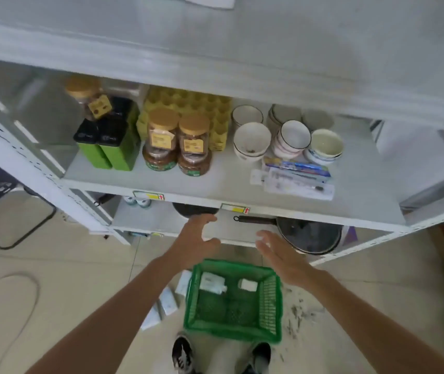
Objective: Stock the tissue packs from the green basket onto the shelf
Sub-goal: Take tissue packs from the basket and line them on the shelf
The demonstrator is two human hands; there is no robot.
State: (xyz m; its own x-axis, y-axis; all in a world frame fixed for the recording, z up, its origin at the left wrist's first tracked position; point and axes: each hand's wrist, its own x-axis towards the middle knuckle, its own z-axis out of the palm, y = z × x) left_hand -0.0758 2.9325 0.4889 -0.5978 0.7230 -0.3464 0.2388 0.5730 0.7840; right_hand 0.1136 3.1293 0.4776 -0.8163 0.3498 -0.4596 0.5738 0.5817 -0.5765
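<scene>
The green basket stands on the floor in front of my feet. Two white tissue packs lie inside it: a larger pack at its back left and a smaller pack at its back right. Several more white packs lie on the floor just left of the basket. My left hand and my right hand hover above the basket's far rim, both with fingers spread and nothing in them. The white shelf unit rises right behind them.
The middle shelf holds green boxes, jars with yellow lids, yellow egg trays, stacked bowls and wrapped packets. A black pan lies on the lower shelf. A black chair frame stands at the left.
</scene>
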